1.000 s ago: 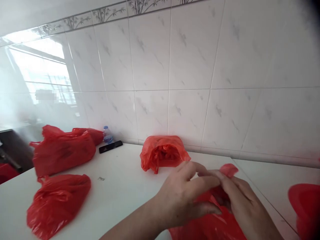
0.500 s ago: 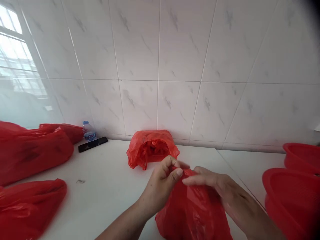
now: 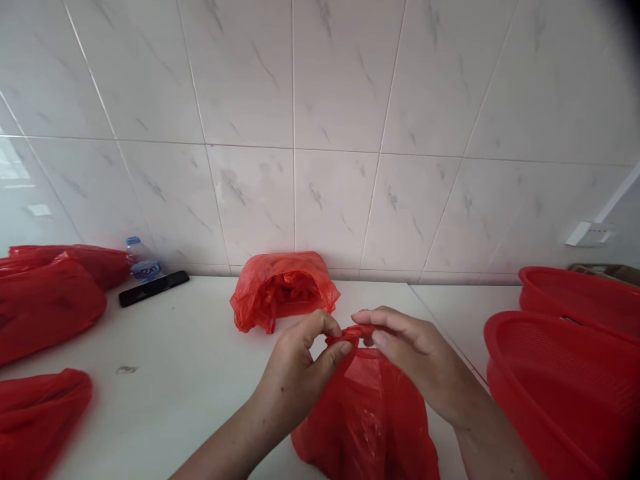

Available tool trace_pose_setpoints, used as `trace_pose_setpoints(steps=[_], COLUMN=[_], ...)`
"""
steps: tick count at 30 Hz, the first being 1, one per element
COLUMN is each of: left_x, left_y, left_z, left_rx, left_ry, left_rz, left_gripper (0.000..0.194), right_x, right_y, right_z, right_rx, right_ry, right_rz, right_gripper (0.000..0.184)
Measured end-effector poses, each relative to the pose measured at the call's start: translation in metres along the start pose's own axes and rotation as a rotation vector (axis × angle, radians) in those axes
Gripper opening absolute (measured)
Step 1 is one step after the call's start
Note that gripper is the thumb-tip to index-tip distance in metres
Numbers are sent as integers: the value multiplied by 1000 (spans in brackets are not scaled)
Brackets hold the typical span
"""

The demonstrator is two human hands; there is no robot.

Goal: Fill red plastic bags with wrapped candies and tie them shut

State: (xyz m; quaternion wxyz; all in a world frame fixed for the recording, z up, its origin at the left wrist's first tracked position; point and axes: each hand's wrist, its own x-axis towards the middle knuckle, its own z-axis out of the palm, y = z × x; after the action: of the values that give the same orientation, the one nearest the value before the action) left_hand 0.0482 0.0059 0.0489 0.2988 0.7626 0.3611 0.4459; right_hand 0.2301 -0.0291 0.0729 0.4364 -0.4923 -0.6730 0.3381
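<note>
A red plastic bag [image 3: 367, 413] stands on the white tabletop in front of me, its top gathered into a twisted strip. My left hand [image 3: 310, 357] pinches one end of that strip between thumb and forefinger. On the other end, my right hand [image 3: 407, 353] grips the plastic between thumb and fingers. The bag's contents cannot be made out. Just behind my hands, an open red plastic bag [image 3: 285, 287] stuffed with more crumpled red plastic rests against the tiled wall.
Filled red bags [image 3: 50, 300] lie along the left, with another red bag [image 3: 40, 420] nearer. By the wall are a water bottle [image 3: 143, 260] and a black phone [image 3: 154, 289]. Red plastic baskets [image 3: 510, 327] stand at the right, below a wall socket [image 3: 590, 233].
My view has turned to the right, bringing the socket and more of the baskets into sight. My hands have drawn the bag's top into a strip, and my right fingers have closed on it.
</note>
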Motion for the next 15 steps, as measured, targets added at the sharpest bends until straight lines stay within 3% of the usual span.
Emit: trace_pose_setpoints(steps=[4,6,8,10,12,15], left_x=[-6,-13,-21,-29,-37,-44], left_y=[8,14,16,9,-8,-44], left_z=[-5,-10,-17,-27,-37,-42], left_rx=[49,16,-8,-23,-55,-68], left_ry=[-89,-254,-418,-485,-477,-462], left_rz=[129,108,37,-41,-79,-94], left_gripper=[16,19,20,16,15,81], right_x=[7,13,15,9,-3,-26], right_y=[5,14,25,40,58,87], right_z=[0,0,-2,-9,-18,-28], right_rx=[-74,-157,-207,-178,-63,117], right_ry=[248,373,409,345,221,33], right_rz=[139,193,196,181,155,138], right_gripper=[27,26,25,24,29,71])
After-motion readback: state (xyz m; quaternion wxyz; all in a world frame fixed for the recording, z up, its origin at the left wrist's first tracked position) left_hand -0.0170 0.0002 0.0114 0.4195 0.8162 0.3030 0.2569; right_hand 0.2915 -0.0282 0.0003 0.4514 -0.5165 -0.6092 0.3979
